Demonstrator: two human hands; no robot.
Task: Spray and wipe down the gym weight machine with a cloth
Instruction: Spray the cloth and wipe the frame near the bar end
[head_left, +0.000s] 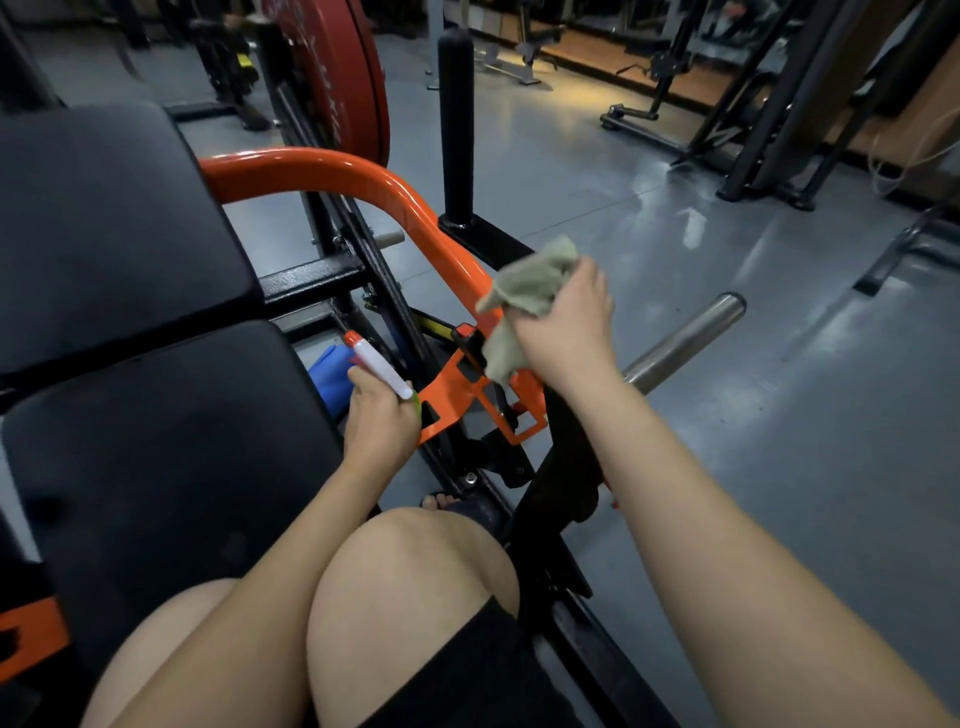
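Two bare hands work at the weight machine's orange steel tube (363, 176), a smooth, glossy round bar that arcs down from the upper left. The right hand (566, 322) sits at the tube's lower end. Its fingers are curled and pressed together around a crumpled grey-green cloth (524, 291). The soft fabric is bunched against the tube, and a loose tail hangs over the flat orange bracket (457, 389) below it.

The left hand (382, 415), just left of that bracket, grips a slim white plastic spray bottle (379, 369), fingers wrapped round its body and the red-orange tip tilted up. A blue object (327, 374) lies just beyond the bottle; I cannot tell what it is.

Left of the tube lie two matte black padded cushions (156, 441) with rounded corners. Right of the tube a polished chrome sleeve (685, 338) sticks out. Behind the tube stand a black cylindrical post (456, 124) and a red weight plate (337, 78) on the shiny grey floor (727, 467).
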